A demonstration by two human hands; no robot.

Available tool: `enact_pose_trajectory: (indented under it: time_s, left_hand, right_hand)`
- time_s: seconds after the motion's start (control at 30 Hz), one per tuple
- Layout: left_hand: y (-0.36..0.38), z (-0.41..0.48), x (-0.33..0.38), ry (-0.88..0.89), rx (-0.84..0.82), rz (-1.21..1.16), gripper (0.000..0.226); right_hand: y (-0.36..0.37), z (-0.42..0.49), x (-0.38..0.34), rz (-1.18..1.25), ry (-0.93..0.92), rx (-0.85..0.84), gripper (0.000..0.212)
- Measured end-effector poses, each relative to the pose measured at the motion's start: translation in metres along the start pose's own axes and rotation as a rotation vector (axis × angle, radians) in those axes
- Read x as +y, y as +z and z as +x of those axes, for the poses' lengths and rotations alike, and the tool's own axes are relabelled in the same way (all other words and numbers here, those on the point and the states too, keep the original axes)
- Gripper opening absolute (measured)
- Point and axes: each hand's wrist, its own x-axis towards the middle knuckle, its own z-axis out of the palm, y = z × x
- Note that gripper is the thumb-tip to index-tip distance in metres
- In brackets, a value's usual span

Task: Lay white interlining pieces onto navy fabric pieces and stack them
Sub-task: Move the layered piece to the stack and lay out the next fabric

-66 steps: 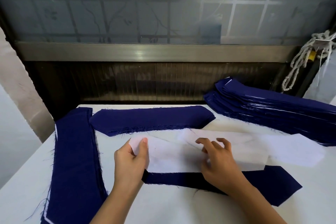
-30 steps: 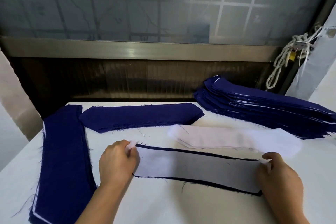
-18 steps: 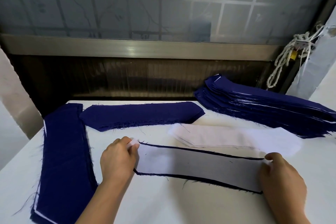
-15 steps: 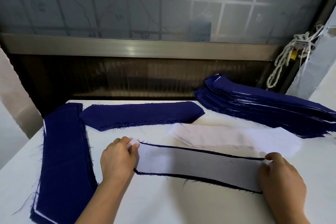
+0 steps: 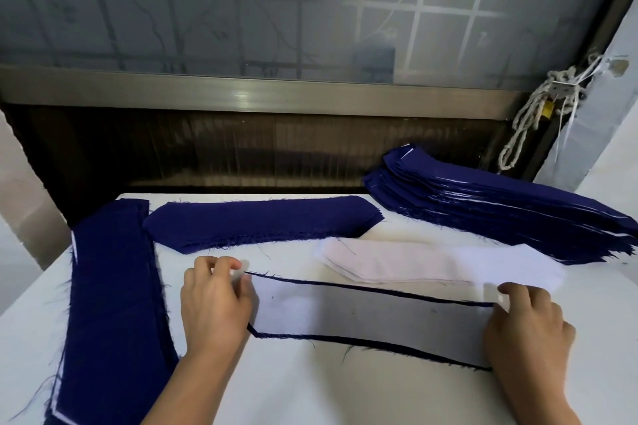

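A white interlining piece (image 5: 366,317) lies flat on a navy fabric piece (image 5: 362,344), whose dark edge shows all round it. My left hand (image 5: 214,300) pinches the white tip at the left end. At the right end my right hand (image 5: 528,331) pinches the other tip. A small pile of loose white interlining pieces (image 5: 431,264) lies just behind. A pile of navy pieces (image 5: 262,222) sits at the back middle.
A tall stack of layered navy and white pieces (image 5: 500,210) fills the back right. Another navy stack (image 5: 110,304) runs down the left side of the white table (image 5: 328,390). A window and a knotted rope (image 5: 528,121) are beyond.
The white piece, earlier held loosely above the navy one, now lies spread flat along it. My right hand moved from the middle to the right end; both hands have since held still.
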Motion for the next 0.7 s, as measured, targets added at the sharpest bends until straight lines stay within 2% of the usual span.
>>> enact_pose_trajectory:
  time_s: [0.07, 0.13, 0.3, 0.43, 0.7]
  left_hand:
    - [0.001, -0.001, 0.001, 0.065, 0.012, -0.001, 0.007]
    - [0.001, -0.002, 0.002, 0.112, 0.006, -0.007, 0.009]
    - [0.003, 0.000, -0.001, 0.113, -0.029, -0.033, 0.010]
    - [0.005, 0.000, -0.004, 0.124, -0.049, -0.034, 0.011]
    - [0.009, 0.000, -0.006, 0.125, -0.087, -0.060, 0.010]
  right_hand:
    - [0.005, 0.004, -0.011, 0.028, -0.174, -0.038, 0.032]
    - [0.012, 0.010, -0.027, 0.085, -0.338, -0.136, 0.029]
    - [0.041, 0.029, -0.090, 0.220, -0.521, -0.295, 0.023]
    - [0.064, 0.033, -0.122, 0.225, -0.507, -0.411, 0.019]
    - [0.072, 0.034, -0.131, -0.013, -0.401, -0.488, 0.018]
